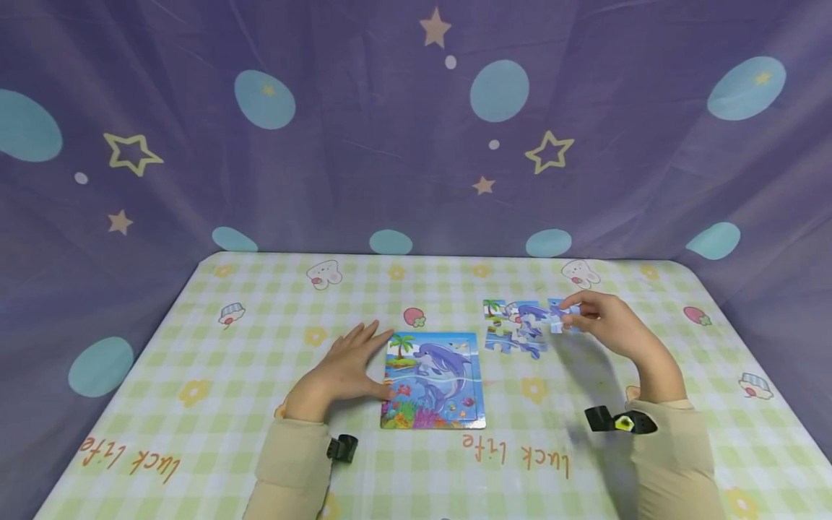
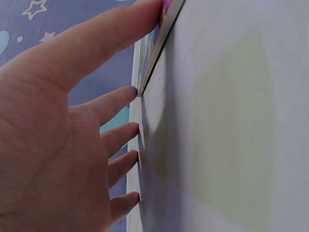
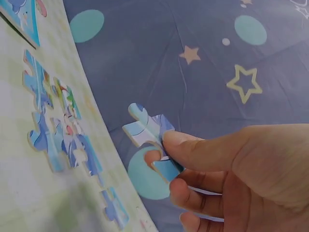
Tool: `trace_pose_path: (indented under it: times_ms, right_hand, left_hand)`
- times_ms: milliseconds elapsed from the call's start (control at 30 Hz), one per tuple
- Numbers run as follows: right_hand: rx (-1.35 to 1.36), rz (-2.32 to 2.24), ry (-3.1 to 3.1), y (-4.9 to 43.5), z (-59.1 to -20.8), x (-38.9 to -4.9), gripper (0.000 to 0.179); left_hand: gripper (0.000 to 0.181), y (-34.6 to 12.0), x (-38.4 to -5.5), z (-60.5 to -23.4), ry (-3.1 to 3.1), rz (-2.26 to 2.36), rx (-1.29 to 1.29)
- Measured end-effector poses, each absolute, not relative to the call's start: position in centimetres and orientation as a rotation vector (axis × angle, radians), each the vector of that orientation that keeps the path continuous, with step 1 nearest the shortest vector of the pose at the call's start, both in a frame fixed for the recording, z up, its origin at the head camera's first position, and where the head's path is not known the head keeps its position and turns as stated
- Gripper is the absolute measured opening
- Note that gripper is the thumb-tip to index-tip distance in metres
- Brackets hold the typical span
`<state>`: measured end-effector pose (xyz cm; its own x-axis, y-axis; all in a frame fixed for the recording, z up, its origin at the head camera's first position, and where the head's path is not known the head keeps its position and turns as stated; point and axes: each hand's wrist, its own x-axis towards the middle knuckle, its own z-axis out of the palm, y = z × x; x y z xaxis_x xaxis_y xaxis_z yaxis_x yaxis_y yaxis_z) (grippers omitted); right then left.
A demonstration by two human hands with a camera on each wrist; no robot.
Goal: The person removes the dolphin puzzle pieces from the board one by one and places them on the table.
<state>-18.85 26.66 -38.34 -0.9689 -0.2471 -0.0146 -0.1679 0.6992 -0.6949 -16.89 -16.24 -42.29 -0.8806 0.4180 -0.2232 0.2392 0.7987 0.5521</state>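
My right hand [image 1: 607, 321] pinches a blue and white puzzle piece [image 3: 140, 130] between thumb and fingers, lifted off the table in the right wrist view. Beside it lies a cluster of puzzle pieces [image 1: 516, 332] with dolphin and palm parts, some joined or touching. Another loose piece [image 3: 114, 209] lies close to the cluster. A square dolphin puzzle board [image 1: 432, 379] lies flat left of the cluster. My left hand [image 1: 341, 368] spreads its straight fingers at the board's left side. Its thumb touches the left edge, and the index fingertip reaches the upper-left corner.
The table [image 1: 247, 412] has a green checked cover with printed flowers, strawberries and lettering. Behind it hangs a purple curtain [image 1: 364, 144] with stars and blue ovals. Each wrist wears a small black camera mount [image 1: 342, 448].
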Motion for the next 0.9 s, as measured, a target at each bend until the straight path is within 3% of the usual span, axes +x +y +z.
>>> trace_pose_path:
  times_ms: [900]
  right_hand:
    - [-0.195,-1.185,2.717,28.6,-41.8,-20.2,0.025]
  left_hand:
    - [0.106,-16.3,-16.9,-42.5,2.659,0.74,0.505]
